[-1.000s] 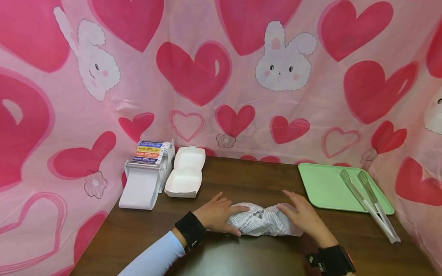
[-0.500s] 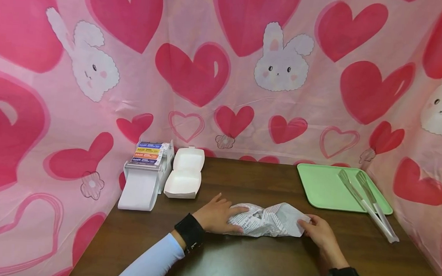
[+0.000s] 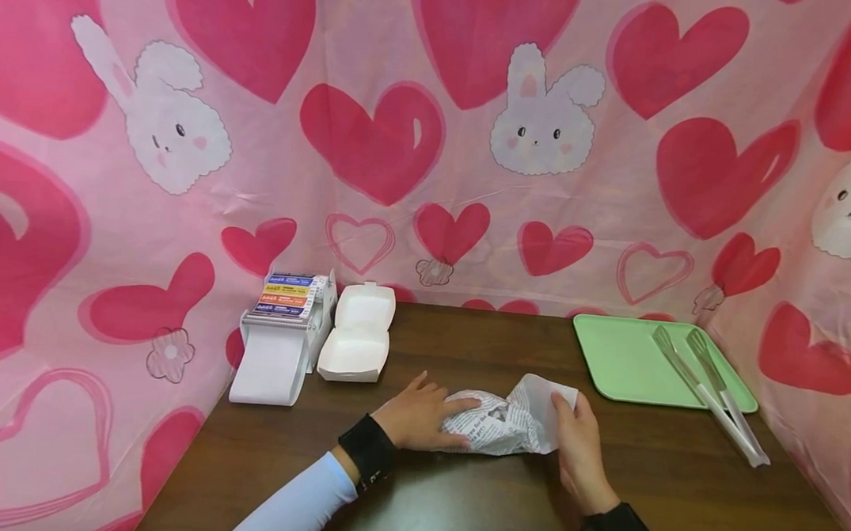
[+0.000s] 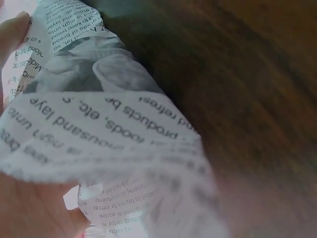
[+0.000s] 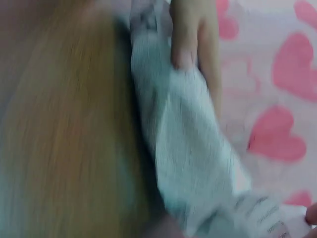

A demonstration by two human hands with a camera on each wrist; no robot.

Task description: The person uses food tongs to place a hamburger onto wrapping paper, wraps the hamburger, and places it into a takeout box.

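A crumpled parcel of newspaper-print wrapping paper (image 3: 485,433) lies on the dark wooden table in the head view. What it encloses is hidden. My left hand (image 3: 415,417) rests on its left end, the fingers extended over the top and the thumb along the near side. At the other end, my right hand (image 3: 580,450) pinches the loose paper flap (image 3: 538,397) between thumb and fingers and holds it raised. Printed folds of the paper (image 4: 94,124) fill the left wrist view. The right wrist view, blurred, shows the pale flap (image 5: 193,144) stretching away from the left hand (image 5: 190,34).
A white clamshell food box (image 3: 353,357) stands open behind the left hand. Beside it is a dispenser (image 3: 280,322) with a hanging white paper strip (image 3: 267,365). At the back right, metal tongs (image 3: 712,397) lie across a green tray (image 3: 624,365). Pink heart-patterned cloth surrounds the table.
My right hand has gone from lying over the parcel's right end to grasping the flap's edge, then lifted it and drawn it leftward. The left hand has stayed in place.
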